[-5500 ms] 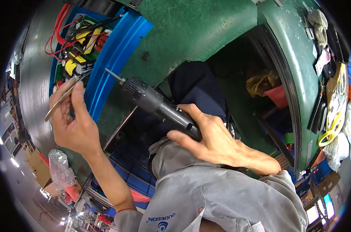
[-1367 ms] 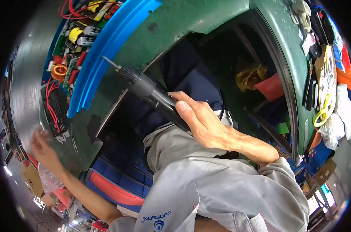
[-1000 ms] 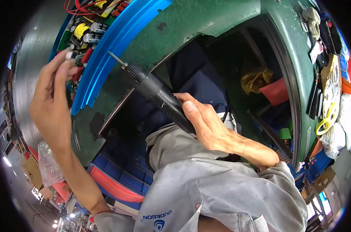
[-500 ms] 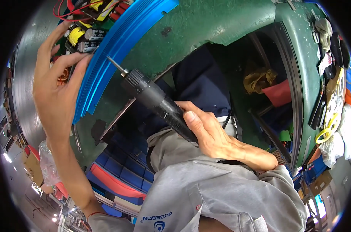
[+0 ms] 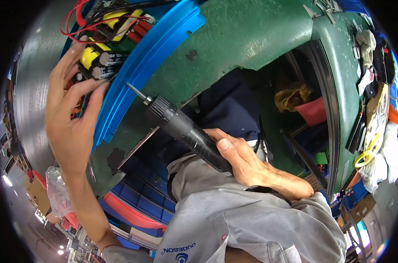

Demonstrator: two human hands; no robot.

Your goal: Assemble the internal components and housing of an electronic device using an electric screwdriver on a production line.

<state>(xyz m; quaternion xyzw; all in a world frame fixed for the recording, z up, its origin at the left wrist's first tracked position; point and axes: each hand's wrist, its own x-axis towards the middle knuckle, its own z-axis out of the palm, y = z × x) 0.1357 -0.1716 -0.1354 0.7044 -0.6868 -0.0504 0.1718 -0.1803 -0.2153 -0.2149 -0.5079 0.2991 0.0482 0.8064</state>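
Observation:
A black electric screwdriver (image 5: 188, 131) is gripped in my right hand (image 5: 247, 164), its slim metal bit reaching up-left to the outer wall of a blue metal housing (image 5: 140, 65). The tip appears to touch that wall or stand very near it. Inside the housing sits a circuit board with yellow-wrapped coils (image 5: 89, 57), dark cylindrical capacitors (image 5: 108, 72) and red wires (image 5: 67, 28). Over the board's near end, my left hand (image 5: 72, 118) brings thumb and index finger together at the wall's inner side. Whatever they pinch is hidden. Its other fingers extend along the board's left side.
The housing lies on a worn green work surface (image 5: 247, 30). Small metal pieces (image 5: 326, 8) are at the far right, with yellow tape rings (image 5: 369, 151) and bags along the right side. Blue bins (image 5: 142, 193) and a clear plastic bag (image 5: 58, 188) are at lower left.
The housing, both hands and the screwdriver appear slightly lower and further right in the picture, along with part of the surroundings. The bit stays at the wall, and both grips look the same.

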